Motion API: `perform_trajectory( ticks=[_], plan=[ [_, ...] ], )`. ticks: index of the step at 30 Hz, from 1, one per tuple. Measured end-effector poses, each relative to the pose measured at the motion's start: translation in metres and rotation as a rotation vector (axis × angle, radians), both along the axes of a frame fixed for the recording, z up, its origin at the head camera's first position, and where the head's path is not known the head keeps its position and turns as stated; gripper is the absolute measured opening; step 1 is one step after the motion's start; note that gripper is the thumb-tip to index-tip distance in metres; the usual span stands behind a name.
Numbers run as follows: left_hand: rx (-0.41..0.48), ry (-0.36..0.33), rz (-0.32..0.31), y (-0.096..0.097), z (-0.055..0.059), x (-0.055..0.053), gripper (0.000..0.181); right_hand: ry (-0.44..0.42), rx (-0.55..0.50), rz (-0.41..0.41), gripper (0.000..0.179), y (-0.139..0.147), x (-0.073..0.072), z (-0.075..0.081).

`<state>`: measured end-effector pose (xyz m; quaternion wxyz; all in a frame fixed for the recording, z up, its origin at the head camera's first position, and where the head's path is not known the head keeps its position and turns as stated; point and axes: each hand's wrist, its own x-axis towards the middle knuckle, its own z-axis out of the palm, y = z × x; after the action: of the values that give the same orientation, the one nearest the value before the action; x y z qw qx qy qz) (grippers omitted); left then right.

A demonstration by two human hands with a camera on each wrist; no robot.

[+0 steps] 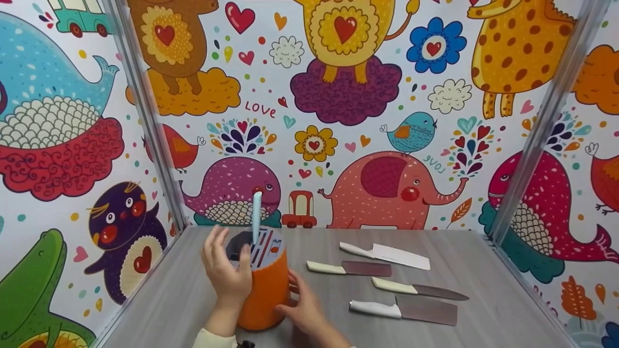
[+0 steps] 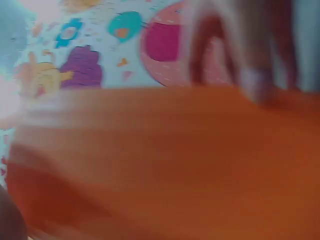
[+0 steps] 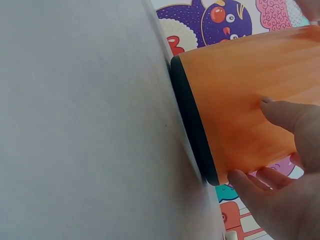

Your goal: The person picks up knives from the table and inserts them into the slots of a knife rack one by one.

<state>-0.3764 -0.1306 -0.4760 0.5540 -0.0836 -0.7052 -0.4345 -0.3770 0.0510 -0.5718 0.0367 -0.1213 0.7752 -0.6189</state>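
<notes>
An orange knife block (image 1: pixel 265 295) with a slotted grey top stands on the table, a black base showing in the right wrist view. One light blue handle (image 1: pixel 257 217) sticks up out of its top. My left hand (image 1: pixel 227 270) holds the block's upper left side, thumb over the top rim and fingers along the far left. Low on the right side, my right hand (image 1: pixel 307 304) grips the block (image 3: pixel 240 100), thumb in front and fingers curving behind. The left wrist view is blurred and mostly filled by the block's orange wall (image 2: pixel 165 160).
Several knives lie spread to the right of the block: a white cleaver (image 1: pixel 399 256), a dark-bladed cleaver (image 1: pixel 367 268), a pointed knife (image 1: pixel 437 291) and a broad cleaver (image 1: pixel 428 310). Cartoon-printed walls (image 1: pixel 271 101) with metal corner posts (image 1: pixel 145 106) enclose the grey table (image 1: pixel 319 333).
</notes>
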Motion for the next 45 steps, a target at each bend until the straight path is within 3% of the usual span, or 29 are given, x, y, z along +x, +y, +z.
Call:
perform_trajectory(
  ticks=[2, 5, 9, 12, 14, 21, 26, 33, 36, 42, 45],
  plan=[
    [-0.021, -0.034, -0.063, -0.009, -0.016, -0.003, 0.074, -0.007, -0.011, 0.002, 0.087, 0.000, -0.001, 0.000],
    [0.003, -0.191, -0.230, -0.026, -0.036, -0.009, 0.098, -0.017, -0.017, -0.001, 0.086, 0.001, -0.004, 0.000],
    [0.090, -0.397, -0.494, -0.046, -0.055, -0.016, 0.115, -0.017, -0.017, -0.006, 0.085, 0.004, -0.005, 0.000],
    [0.141, -0.466, -0.608, -0.053, -0.064, -0.017, 0.122, -0.017, -0.048, 0.002, 0.084, 0.006, -0.005, -0.001],
    [0.154, -0.479, -0.619, -0.054, -0.066, -0.016, 0.123, -0.018, -0.066, 0.004, 0.084, 0.007, -0.004, -0.001],
    [0.179, -0.470, -0.550, -0.042, -0.066, -0.012, 0.121, 0.006, -0.109, 0.017, 0.077, 0.014, -0.005, -0.004],
    [0.197, -0.466, -0.535, -0.038, -0.068, -0.012, 0.120, 0.011, -0.110, 0.025, 0.074, 0.024, -0.010, -0.003],
    [0.214, -0.469, -0.537, -0.040, -0.068, -0.012, 0.120, 0.145, -0.047, -0.007, 0.059, 0.064, -0.009, 0.016],
    [0.217, -0.478, -0.545, -0.040, -0.070, -0.011, 0.120, 0.196, 0.048, -0.004, 0.054, 0.091, -0.006, 0.024],
    [0.250, -0.475, -0.543, -0.039, -0.074, -0.010, 0.123, 0.325, 0.409, 0.049, 0.050, 0.151, -0.002, 0.034],
    [0.253, -0.467, -0.529, -0.037, -0.074, -0.010, 0.124, 0.321, 0.499, 0.063, 0.051, 0.179, -0.005, 0.036]
  ],
)
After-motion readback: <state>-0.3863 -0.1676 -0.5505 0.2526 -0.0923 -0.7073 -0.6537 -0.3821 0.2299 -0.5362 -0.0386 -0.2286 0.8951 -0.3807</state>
